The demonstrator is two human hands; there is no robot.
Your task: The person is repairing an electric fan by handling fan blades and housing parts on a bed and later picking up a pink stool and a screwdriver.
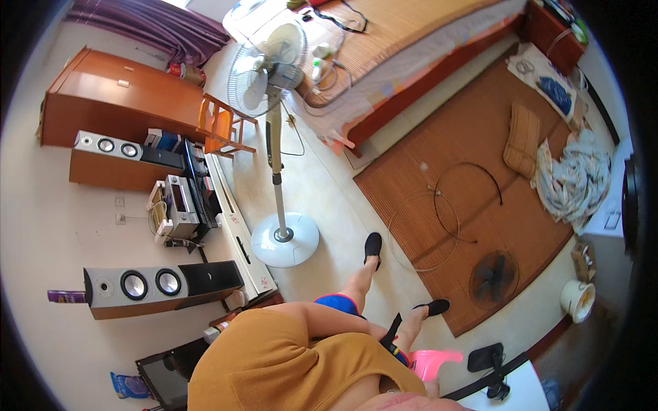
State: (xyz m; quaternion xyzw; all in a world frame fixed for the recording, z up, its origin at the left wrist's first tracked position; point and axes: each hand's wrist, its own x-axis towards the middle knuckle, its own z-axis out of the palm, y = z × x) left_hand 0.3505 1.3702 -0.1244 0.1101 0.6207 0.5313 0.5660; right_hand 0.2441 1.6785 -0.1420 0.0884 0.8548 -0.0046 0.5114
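My left forearm [343,320] crosses in front of my orange shirt [274,356]. Its hand [375,331] is mostly hidden against my blue shorts [340,303], so its fingers do not show. Close by it, a black strap with a bit of yellow [391,333] stands out; whether the hand grips it is unclear. I cannot see my right hand. A pink plastic stool [426,364] is just beyond my leg. To my front left rises a pedestal fan [275,147], its round pale base [301,241] on the floor.
On the brown mat [404,178] lie thin hoops, a dark fan blade in a guard [492,277], a pillow [522,140] and a crumpled blanket [572,178]. Speakers [147,284] and a cabinet [130,89] line the left wall. A bed [397,41] and small wooden chair [219,127] stand ahead.
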